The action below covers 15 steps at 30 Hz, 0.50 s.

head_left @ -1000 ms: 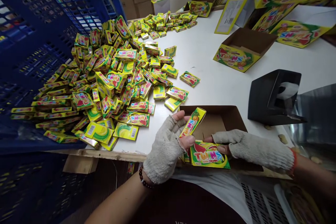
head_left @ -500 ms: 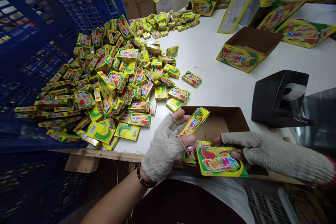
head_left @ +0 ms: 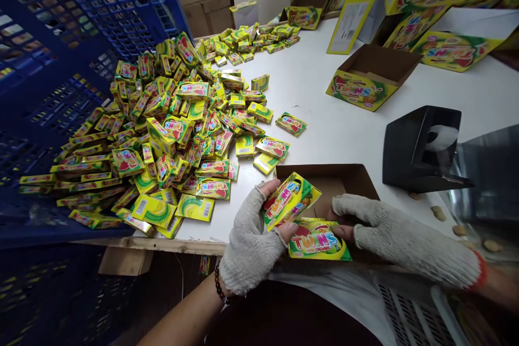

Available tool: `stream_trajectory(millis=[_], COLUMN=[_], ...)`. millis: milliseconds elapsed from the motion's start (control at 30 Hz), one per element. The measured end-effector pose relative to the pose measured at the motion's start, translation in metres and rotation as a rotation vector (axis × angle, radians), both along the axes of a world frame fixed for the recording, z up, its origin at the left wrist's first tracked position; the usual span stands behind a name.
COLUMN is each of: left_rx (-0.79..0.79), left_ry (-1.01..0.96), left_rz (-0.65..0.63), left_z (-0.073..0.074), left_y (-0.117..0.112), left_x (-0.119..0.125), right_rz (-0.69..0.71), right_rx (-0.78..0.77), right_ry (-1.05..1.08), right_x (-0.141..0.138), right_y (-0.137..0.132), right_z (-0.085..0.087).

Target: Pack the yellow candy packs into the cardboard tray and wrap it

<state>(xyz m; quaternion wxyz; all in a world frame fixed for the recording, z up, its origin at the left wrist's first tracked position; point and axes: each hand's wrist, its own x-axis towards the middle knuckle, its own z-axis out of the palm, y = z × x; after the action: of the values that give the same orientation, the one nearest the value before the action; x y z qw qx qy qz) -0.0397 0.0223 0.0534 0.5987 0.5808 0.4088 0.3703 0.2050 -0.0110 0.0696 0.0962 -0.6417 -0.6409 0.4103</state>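
A head-worn camera looks down at a person's two hands, both in pale knitted fingerless gloves, working at the near edge of a white table [head_left: 336, 130]. The left hand [head_left: 253, 238] grips a small yellow packet [head_left: 288, 201] between thumb and fingertips, holding it tilted above the front of an open brown carton [head_left: 348, 178] that sits just in front of the person. The right hand [head_left: 377, 227] reaches in from the right and pinches a flat yellow box [head_left: 318, 239] printed with fruit and bright letters; the box lies at the carton's near edge, just below the packet and touching the left thumb. A beaded bracelet [head_left: 219, 286] circles the left wrist. To the left of the hands, a large loose pile [head_left: 170, 130] of similar small yellow packets spreads over the table, reaching back to a smaller heap [head_left: 247, 43] at the far edge. A blue plastic crate [head_left: 81, 21] leans along the left side, with packets spilling against it. To the right of the carton stands a black holder [head_left: 421, 148]. Farther back, an open yellow display box [head_left: 371, 78] rests on the table, with more yellow boxes [head_left: 438, 0] stacked behind it at the upper right.
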Motion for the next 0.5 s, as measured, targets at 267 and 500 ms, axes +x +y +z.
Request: stream_trajectory(millis=[267, 500], left_rx=[0.321, 0.688], left_ry=[0.169, 0.281], left_rz=[-0.095, -0.330], left_z=[-0.002, 0.001], left_y=[-0.007, -0.003], left_x=[0.003, 0.026], right_rz=[-0.118, 0.055], right_rx=[0.136, 0.096], right_ry=[0.023, 0.013], right_x=[-0.012, 0.007], right_y=[-0.004, 0.018], right_z=[0.007, 0.045])
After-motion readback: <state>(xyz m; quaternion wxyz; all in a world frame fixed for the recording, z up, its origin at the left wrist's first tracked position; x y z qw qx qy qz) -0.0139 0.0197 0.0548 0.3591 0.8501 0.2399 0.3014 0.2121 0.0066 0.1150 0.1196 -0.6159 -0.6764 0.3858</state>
